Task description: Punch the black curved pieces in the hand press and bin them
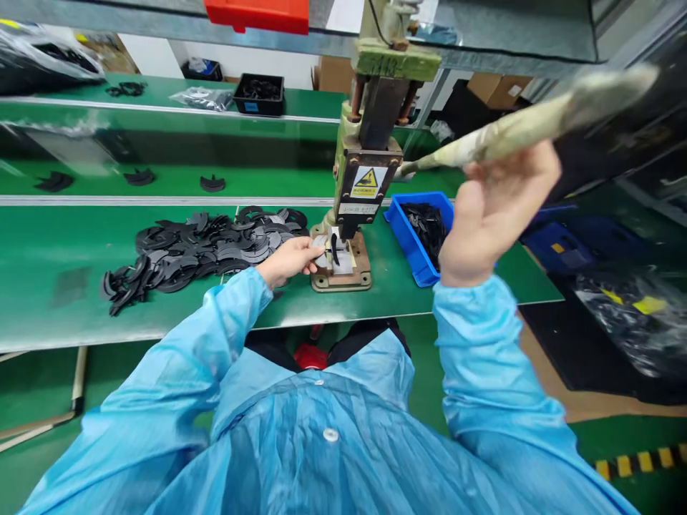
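Note:
A green hand press (pixel 370 179) with a yellow warning label stands on the bench. At its base, my left hand (pixel 293 260) pinches a small part too hidden to name, beside a black curved piece (pixel 335 248) under the ram. My right hand (pixel 491 207) is raised at the right of the press, its fingers wrapped round the long, pale press lever (pixel 509 125), whose outer end is blurred. A pile of black curved parts (pixel 204 247) lies left of the press. Right of it sits a blue bin (pixel 414 259) with dark parts inside.
Behind the bench runs a green conveyor (pixel 172 187) with several black curved parts. A black tray (pixel 259 106) of parts stands on the back ledge. A metal shelf crosses the top, with a red bin (pixel 257 13). Bagged parts (pixel 638 315) lie at the far right.

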{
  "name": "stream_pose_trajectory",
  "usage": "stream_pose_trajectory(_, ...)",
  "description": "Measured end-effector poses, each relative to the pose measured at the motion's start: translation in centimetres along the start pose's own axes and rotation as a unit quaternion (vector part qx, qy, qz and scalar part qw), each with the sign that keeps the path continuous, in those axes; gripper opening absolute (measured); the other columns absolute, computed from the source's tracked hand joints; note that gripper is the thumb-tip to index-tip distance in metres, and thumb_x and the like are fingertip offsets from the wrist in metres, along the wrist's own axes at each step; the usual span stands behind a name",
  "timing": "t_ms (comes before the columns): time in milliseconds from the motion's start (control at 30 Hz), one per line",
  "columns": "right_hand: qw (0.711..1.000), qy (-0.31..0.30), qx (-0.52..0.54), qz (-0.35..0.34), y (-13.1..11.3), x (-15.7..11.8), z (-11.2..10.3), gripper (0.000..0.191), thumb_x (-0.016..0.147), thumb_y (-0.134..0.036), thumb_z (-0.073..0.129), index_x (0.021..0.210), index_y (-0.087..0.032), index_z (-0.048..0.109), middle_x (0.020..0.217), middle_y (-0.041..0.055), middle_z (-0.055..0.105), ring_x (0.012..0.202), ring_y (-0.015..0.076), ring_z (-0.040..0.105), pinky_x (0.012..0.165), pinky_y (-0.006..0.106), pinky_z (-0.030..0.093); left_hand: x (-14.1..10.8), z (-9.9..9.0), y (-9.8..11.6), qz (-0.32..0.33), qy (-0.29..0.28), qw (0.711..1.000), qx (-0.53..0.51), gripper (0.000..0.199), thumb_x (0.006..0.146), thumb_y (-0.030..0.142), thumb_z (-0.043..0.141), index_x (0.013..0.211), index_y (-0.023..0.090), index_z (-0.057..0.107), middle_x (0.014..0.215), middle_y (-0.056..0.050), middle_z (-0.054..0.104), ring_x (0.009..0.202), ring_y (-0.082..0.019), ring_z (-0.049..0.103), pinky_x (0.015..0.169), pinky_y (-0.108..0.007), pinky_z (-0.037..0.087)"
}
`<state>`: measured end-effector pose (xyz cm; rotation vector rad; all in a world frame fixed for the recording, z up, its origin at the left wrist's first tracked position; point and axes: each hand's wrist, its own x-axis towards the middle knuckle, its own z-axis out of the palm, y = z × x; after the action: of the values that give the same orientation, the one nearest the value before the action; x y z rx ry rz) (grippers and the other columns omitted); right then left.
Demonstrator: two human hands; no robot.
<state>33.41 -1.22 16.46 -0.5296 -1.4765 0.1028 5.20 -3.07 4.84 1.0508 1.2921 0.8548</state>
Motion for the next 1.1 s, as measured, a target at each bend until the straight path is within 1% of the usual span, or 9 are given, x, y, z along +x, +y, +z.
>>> stream_pose_trajectory(67,0.997,-0.005,-0.010,0.075,0.9,-4.6,0.3,0.035,0.099,-0.035,0.073,0.131,-0.023,0.064,0.123,0.0086,0.070,0.112,0.0149,0.074,0.104,0.035,0.063,-2.7,-0.5,0.0,0.038,-0.021,0.999,-0.012,0.044,0.087,0.051,0.089,0.080,0.019,0.060,0.058,0.000,0.067,0.049,-0.010,0.061,0.047,-0.018,0.045)
stream_pose_trajectory(100,0.989,-0.061,0.012,0.136,1.1,-7.3,0.6,0.032,0.095,-0.038,0.079,0.121,-0.022,0.067,0.110,0.0054,0.072,0.102,0.0136,0.075,0.098,0.032,0.065,-4.0,-0.6,0.1,0.054,-0.029,0.998,-0.018,0.047,0.086,0.055,0.089,0.080,0.019,0.059,0.059,-0.001,0.067,0.050,-0.010,0.062,0.048,-0.018,0.045)
stream_pose_trajectory(167,0.939,-0.179,0.109,0.272,0.8,-12.5,1.6,0.039,0.092,-0.042,0.083,0.122,-0.024,0.067,0.105,0.0036,0.076,0.096,0.0144,0.077,0.091,0.032,0.067,-6.3,-0.6,0.1,0.075,-0.042,0.996,-0.027,0.050,0.084,0.061,0.089,0.081,0.020,0.059,0.060,0.000,0.067,0.050,-0.011,0.062,0.049,-0.019,0.047)
stream_pose_trajectory(233,0.918,-0.220,0.131,0.304,-0.4,-16.4,3.0,0.043,0.089,-0.048,0.085,0.121,-0.025,0.069,0.105,0.0055,0.078,0.093,0.0176,0.079,0.086,0.035,0.069,-7.9,-0.1,0.1,0.080,-0.048,0.995,-0.029,0.052,0.082,0.064,0.089,0.082,0.020,0.060,0.061,0.001,0.066,0.051,-0.011,0.062,0.049,-0.020,0.049)
stream_pose_trajectory(333,0.913,-0.215,0.133,0.320,-2.2,-19.2,4.8,0.039,0.089,-0.055,0.082,0.111,-0.025,0.070,0.100,0.0051,0.079,0.088,0.0186,0.077,0.082,0.036,0.067,-9.2,1.0,-0.2,0.076,-0.056,0.995,-0.027,0.053,0.080,0.063,0.090,0.081,0.020,0.060,0.063,0.002,0.064,0.051,-0.011,0.062,0.049,-0.021,0.050)
stream_pose_trajectory(567,0.923,-0.187,0.102,0.320,-3.4,-20.2,5.3,0.028,0.096,-0.052,0.074,0.103,-0.026,0.069,0.095,0.0020,0.074,0.086,0.0172,0.072,0.081,0.034,0.062,-9.9,2.1,-0.6,0.061,-0.076,0.995,-0.032,0.050,0.080,0.059,0.091,0.079,0.020,0.060,0.063,0.003,0.061,0.050,-0.010,0.061,0.047,-0.020,0.046)
stream_pose_trajectory(900,0.933,-0.268,0.044,0.235,-3.3,-18.0,3.3,0.018,0.099,-0.039,0.071,0.111,-0.027,0.072,0.105,0.0051,0.079,0.098,0.0202,0.076,0.089,0.038,0.062,-8.7,0.7,-1.1,0.034,-0.088,0.995,0.011,0.054,0.079,0.067,0.088,0.080,0.021,0.059,0.063,0.001,0.062,0.052,-0.012,0.059,0.049,-0.022,0.045)
stream_pose_trajectory(1000,0.938,-0.281,0.031,0.202,-3.3,-17.5,2.6,0.014,0.098,-0.037,0.071,0.108,-0.027,0.073,0.104,0.0055,0.080,0.100,0.0217,0.076,0.092,0.040,0.062,-9.4,0.7,-1.1,0.105,0.002,0.992,0.065,0.047,0.084,0.063,0.085,0.086,0.022,0.063,0.075,-0.001,0.065,0.063,-0.014,0.059,0.057,-0.025,0.047)
stream_pose_trajectory(1100,0.943,-0.280,0.021,0.178,-3.4,-17.6,2.5,0.013,0.099,-0.036,0.070,0.109,-0.027,0.072,0.105,0.0062,0.080,0.099,0.0224,0.076,0.091,0.041,0.062,-10.4,1.4,-0.8,0.213,0.094,0.960,0.158,0.035,0.091,0.055,0.080,0.083,0.023,0.067,0.082,-0.002,0.062,0.071,-0.016,0.055,0.065,-0.028,0.046)
